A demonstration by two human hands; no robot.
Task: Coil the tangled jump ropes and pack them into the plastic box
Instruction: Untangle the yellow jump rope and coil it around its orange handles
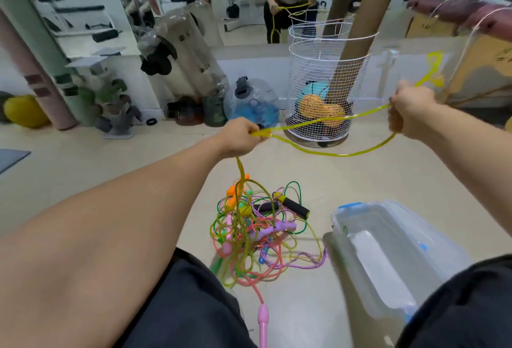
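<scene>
A translucent yellow jump rope [318, 123] stretches between both hands at chest height. My left hand [239, 137] grips it at the centre, and the rope drops from that fist into the tangle below. My right hand [410, 111] grips it at the right, with loops sagging between the hands and a yellow end sticking up past the fist. A tangled pile of coloured jump ropes [257, 234] lies on the floor between my knees. The clear plastic box [393, 253] with blue latches stands open at the lower right, nothing visible inside.
A white wire basket [327, 84] holding balls and cardboard tubes stands ahead by a mirror wall. Water bags and a blue water dumbbell [249, 104] sit to its left. A pink rope handle [263, 320] lies near my legs.
</scene>
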